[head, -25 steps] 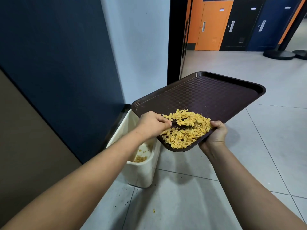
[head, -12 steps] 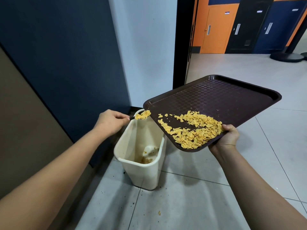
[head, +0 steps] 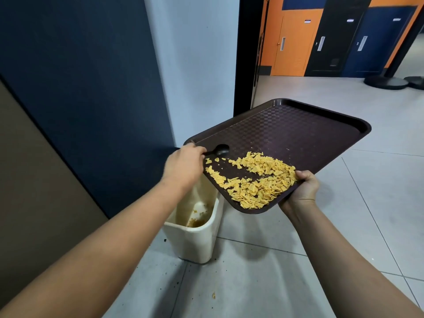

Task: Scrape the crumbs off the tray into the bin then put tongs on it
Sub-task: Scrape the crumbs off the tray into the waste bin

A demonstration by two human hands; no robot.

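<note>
Left hand (head: 182, 167) is pinching a black spoon (head: 218, 150); right hand (head: 301, 188) is gripping the tilted tray (head: 298, 134) at centre frame. Risk: crumbs (head: 257, 180) are likely overshooting the narrow bin (head: 195, 239) below, onto the floor.

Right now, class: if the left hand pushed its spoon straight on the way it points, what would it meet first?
Probably bare tray; the left hand aims the spoon just above the crumbs, though depth is unclear.

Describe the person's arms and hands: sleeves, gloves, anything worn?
Both arms are bare as far up as the frame shows; no sleeve edge is visible. The left hand and right hand are ungloved. No watch, bracelet or ring shows on the visible sides of the wrists and fingers.
</note>
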